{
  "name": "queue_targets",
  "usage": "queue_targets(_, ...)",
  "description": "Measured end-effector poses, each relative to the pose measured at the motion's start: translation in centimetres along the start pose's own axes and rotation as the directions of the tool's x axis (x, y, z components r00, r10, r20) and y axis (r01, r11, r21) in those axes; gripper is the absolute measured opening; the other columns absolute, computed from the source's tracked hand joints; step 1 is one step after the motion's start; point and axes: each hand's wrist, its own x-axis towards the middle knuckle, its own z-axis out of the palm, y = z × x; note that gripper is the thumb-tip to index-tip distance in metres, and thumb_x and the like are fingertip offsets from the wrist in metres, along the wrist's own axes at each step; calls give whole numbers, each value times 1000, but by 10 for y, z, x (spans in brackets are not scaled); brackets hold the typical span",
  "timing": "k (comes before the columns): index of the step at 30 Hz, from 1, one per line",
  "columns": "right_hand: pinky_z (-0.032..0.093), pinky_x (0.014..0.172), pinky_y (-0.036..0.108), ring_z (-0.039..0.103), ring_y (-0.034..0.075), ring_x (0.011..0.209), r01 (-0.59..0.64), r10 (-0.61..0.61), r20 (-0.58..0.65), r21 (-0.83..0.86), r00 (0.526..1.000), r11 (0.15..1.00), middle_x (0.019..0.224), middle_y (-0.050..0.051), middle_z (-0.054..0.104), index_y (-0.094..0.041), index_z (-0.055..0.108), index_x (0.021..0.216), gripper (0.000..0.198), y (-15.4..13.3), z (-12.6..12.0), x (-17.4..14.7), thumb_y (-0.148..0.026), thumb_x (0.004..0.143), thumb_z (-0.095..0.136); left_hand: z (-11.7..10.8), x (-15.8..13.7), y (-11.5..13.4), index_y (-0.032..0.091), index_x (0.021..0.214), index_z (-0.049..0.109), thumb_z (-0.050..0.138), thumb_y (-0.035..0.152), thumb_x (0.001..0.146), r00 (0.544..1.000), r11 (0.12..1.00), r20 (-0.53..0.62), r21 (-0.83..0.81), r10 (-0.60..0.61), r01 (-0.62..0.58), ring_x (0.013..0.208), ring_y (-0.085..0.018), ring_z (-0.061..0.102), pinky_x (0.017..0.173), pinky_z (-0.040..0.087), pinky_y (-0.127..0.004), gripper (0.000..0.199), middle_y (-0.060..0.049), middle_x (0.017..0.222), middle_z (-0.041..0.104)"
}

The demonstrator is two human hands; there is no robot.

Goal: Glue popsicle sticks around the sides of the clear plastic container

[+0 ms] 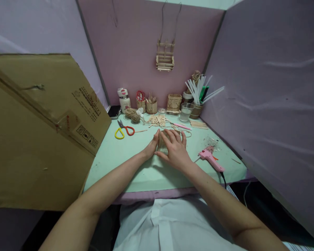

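A small brown piece that looks built of wooden sticks [162, 147] rests on the green tabletop, largely covered by my hands. My left hand [151, 147] grips its left side, thumb and fingers close together. Over its top and right side lies my right hand [176, 150], fingers curved across it and thumb at the near edge. Just beyond are a pile of short flat wooden sticks [157, 120] and a pink pen-like tool [182, 126]. Scissors [122, 130] with one yellow and one red handle lie to the left. A pink glue gun [211, 160] lies to the right.
A large cardboard sheet [42, 139] leans along the left. At the back stand a white-capped jar [124, 101], a twine ball [132, 115], stick holders, a clear cup of liquid [185, 112] and a pot of glue sticks [196, 111]. A wooden hanging basket [165, 62] is on the wall.
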Motion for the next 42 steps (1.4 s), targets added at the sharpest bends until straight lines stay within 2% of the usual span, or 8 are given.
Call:
queue_targets(4, 8, 118, 58, 33, 34, 139, 7, -7, 18, 3, 1000, 1000, 150, 14, 46, -20, 47, 143, 70, -1, 0, 1, -56, 84, 61, -4, 1, -11, 26, 157, 12, 30, 86, 78, 1000, 1000, 20, 4, 19, -20, 153, -24, 12, 125, 15, -39, 101, -6, 165, 16)
queue_targets(9, 9, 117, 59, 34, 34, 139, 10, -10, 67, 7, 998, 1000, 151, 13, 45, -19, 47, 143, 65, -3, -6, 3, -39, 83, 64, -9, 6, -20, 27, 156, 13, 29, 86, 79, 999, 998, 28, 58, 17, -18, 152, -23, 16, 125, 17, -37, 99, -5, 165, 15)
queue_targets(14, 10, 116, 59, 35, 35, 138, 8, -8, 66, -4, 998, 1000, 150, 13, 46, -19, 47, 142, 65, -5, -9, 4, -27, 79, 62, -8, 6, -22, 27, 156, 17, 32, 84, 81, 998, 999, 54, 23, 23, -24, 152, -23, 18, 125, 17, -39, 95, -6, 164, 21)
queue_targets(27, 7, 117, 56, 33, 32, 140, 4, -1, 107, -27, 994, 1000, 152, 12, 44, -18, 44, 143, 65, -1, -8, 2, -29, 81, 61, -5, 5, -19, 23, 157, 7, 34, 80, 83, 998, 999, 55, -20, 38, -37, 153, -25, 15, 125, 11, -41, 97, -10, 164, 17)
queue_targets(31, 4, 119, 54, 30, 31, 143, -13, 14, 118, -15, 993, 1000, 157, 14, 36, -13, 32, 150, 76, 0, -11, 1, -35, 83, 60, -10, 8, -22, 27, 157, 10, 31, 82, 82, 999, 998, -5, -40, 41, -41, 152, -24, 18, 125, 14, -40, 95, -8, 164, 19)
queue_targets(36, 5, 119, 55, 31, 31, 143, -54, 55, 58, -14, 997, 998, 155, 17, 37, -13, 23, 154, 80, 14, -29, -2, -41, 86, 57, -13, 8, -18, 28, 156, 16, 28, 81, 84, 980, 995, -185, -74, -74, 61, 150, -24, 25, 123, 19, -41, 90, -11, 162, 26)
queue_targets(39, 10, 117, 58, 33, 32, 142, -92, 93, 9, -29, 996, 995, 153, 18, 39, -16, 25, 153, 79, 39, -43, -2, -44, 87, 56, -14, 9, -13, 24, 154, 20, 28, 77, 87, 955, 990, -270, -104, -119, 94, 146, -24, 35, 121, 24, -41, 86, -16, 157, 35)
queue_targets(42, 15, 115, 60, 39, 33, 138, -142, 140, -25, -53, 990, 989, 149, 17, 45, -18, 35, 148, 70, 81, -53, 1, -47, 88, 56, -15, 9, -10, 21, 150, 27, 28, 73, 91, 934, 987, -326, -107, -145, 116, 138, -25, 46, 115, 35, -40, 79, -19, 148, 44)
